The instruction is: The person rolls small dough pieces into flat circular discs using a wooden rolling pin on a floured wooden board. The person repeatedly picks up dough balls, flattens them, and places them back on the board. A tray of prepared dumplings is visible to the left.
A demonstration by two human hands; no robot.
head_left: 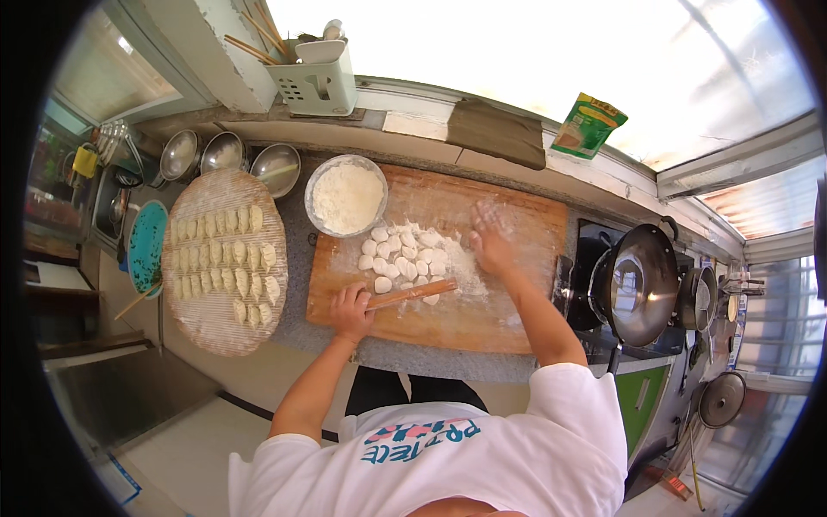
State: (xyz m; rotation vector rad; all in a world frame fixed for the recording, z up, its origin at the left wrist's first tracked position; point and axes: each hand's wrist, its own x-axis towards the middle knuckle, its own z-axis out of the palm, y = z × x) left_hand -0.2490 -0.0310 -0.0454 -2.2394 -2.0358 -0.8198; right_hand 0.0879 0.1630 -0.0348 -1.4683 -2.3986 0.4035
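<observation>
My left hand (351, 312) is closed round the left end of a wooden rolling pin (413, 294), near the front edge of a floury wooden board (439, 334). Small pale dough pieces (403, 252), several of them flattened discs, lie in a cluster just beyond the pin. Loose flour (465, 265) is strewn to their right. My right hand (491, 239), whitened with flour, rests on the board's far right part with its fingers stretched out and nothing in it. A metal bowl of flour (347, 196) stands at the board's far left corner.
To the left, a round tray (226, 323) carries rows of dumplings. Behind it are metal bowls (276, 169); a turquoise basin (148, 246) with green filling sits farther left. A wok (639, 284) stands on the stove at right. A utensil holder (315, 84) and green packet (589, 126) occupy the sill.
</observation>
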